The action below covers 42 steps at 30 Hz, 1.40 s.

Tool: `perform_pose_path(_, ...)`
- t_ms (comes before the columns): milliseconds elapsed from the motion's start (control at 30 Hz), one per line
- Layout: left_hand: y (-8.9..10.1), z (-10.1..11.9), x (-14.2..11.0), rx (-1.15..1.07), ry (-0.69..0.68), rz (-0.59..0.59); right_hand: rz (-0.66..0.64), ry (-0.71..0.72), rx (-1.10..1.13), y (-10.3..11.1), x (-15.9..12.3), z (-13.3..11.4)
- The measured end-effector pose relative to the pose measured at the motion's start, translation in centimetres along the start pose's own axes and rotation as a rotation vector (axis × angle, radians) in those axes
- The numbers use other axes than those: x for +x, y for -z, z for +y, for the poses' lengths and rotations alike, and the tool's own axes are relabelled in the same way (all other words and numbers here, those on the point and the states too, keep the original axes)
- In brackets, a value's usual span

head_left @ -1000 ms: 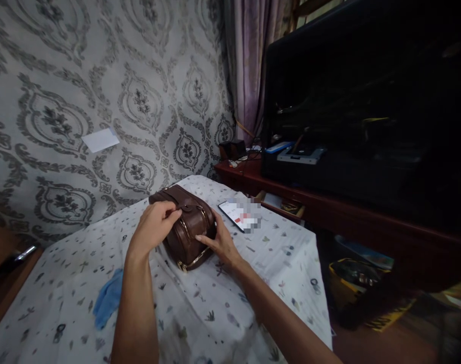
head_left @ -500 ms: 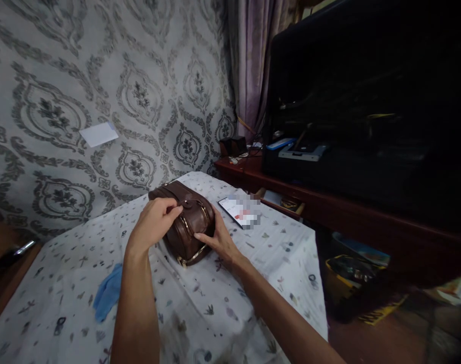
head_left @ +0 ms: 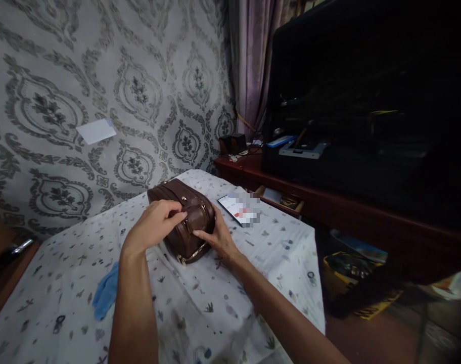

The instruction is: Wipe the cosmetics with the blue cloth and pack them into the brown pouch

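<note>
A brown leather bag (head_left: pixel 196 220) with gold-coloured zips lies on the patterned cloth. A round metal stud (head_left: pixel 184 198) shows on its upper face. My left hand (head_left: pixel 154 222) bends over the near left side, thumb and forefinger closed together at the small front pocket; the exact bit between them is partly hidden. My right hand (head_left: pixel 219 232) grips the bag's right side, thumb on the front and fingers behind, mostly out of sight. Beyond the right hand, a phone (head_left: pixel 234 207) lies face up with its screen lit.
A blue cloth (head_left: pixel 106 293) rests beside my left forearm on the white printed tablecloth (head_left: pixel 200 313). To the right stand a dark red desk (head_left: pixel 352 210) with an open drawer (head_left: pixel 279 199) and a large black screen (head_left: pixel 367 101). A yellow-edged box (head_left: pixel 352 273) sits below.
My left fingertips have shifted slightly right and down on the pocket. The rounded tab around the stud has come away, leaving the stud bare. My right hand stays on the bag.
</note>
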<state>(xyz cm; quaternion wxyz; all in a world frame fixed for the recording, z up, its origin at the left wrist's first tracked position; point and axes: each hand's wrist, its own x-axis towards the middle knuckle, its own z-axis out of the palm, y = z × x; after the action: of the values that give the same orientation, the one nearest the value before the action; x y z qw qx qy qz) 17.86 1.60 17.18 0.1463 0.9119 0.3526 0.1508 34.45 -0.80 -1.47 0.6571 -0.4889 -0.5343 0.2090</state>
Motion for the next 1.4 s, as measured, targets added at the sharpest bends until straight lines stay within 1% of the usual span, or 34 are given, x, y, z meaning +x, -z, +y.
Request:
perform_pose_path(67, -0.1, -0.2, 0.1, -0.016, 0.027, 0.043, -0.012, -0.006, 0.003, 0.2, -0.1, -0.2)
perform_pose_path(167, -0.5, -0.6, 0.3, 0.012, 0.068, 0.152, -0.035, -0.012, 0.006, 0.4, -0.1, -0.4)
perform_pose_path(233, -0.8, -0.7, 0.5, 0.014, 0.072, 0.183, -0.045, -0.021, 0.014, 0.3, -0.2, -0.5)
perform_pose_path(367, -0.8, -0.7, 0.6, -0.026, 0.05, 0.165, 0.003, -0.058, 0.01, -0.4, -0.3, -0.7)
perform_pose_path(500, -0.6, -0.9, 0.5, -0.042, 0.033, 0.091, 0.032, -0.063, -0.003, -1.0, -0.4, -1.0)
perform_pose_path(567, -0.6, -1.2, 0.4, -0.001, 0.039, 0.069, 0.036, -0.05, 0.006, -1.1, -0.4, -1.0)
perform_pose_path(633, -0.9, -1.6, 0.4, 0.073, 0.064, 0.072, 0.04, -0.033, 0.012, -1.0, -0.4, -1.0)
perform_pose_path(767, -1.8, -2.4, 0.2, 0.139, 0.088, 0.066, 0.038, -0.019, -0.009, -1.0, -0.4, -0.6)
perform_pose_path(867, -2.5, -3.1, 0.0, 0.081, 0.09, 0.059, 0.039, -0.009, -0.022, -1.0, -0.3, -0.3)
perform_pose_path(1000, -3.3, -4.1, -0.3, -0.023, 0.008, 0.063, 0.045, -0.01, -0.031, -1.2, -0.3, -0.3)
perform_pose_path(1067, -3.5, -4.6, -0.4, -0.043, 0.003, 0.062, 0.053, -0.008, -0.043, -1.3, -0.2, -0.4)
perform_pose_path(1133, -3.7, -4.9, -0.4, -0.065, 0.013, 0.049, 0.063, -0.002, -0.052, -1.4, -0.2, -0.3)
perform_pose_path(1267, -3.8, -5.4, -0.1, -0.103, -0.009, 0.026, 0.09, 0.005, -0.058, -1.6, 0.0, -0.2)
perform_pose_path(1400, -3.8, -5.5, -0.3, -0.101, -0.013, 0.055, 0.094, 0.019, -0.055, -1.6, 0.1, 0.0)
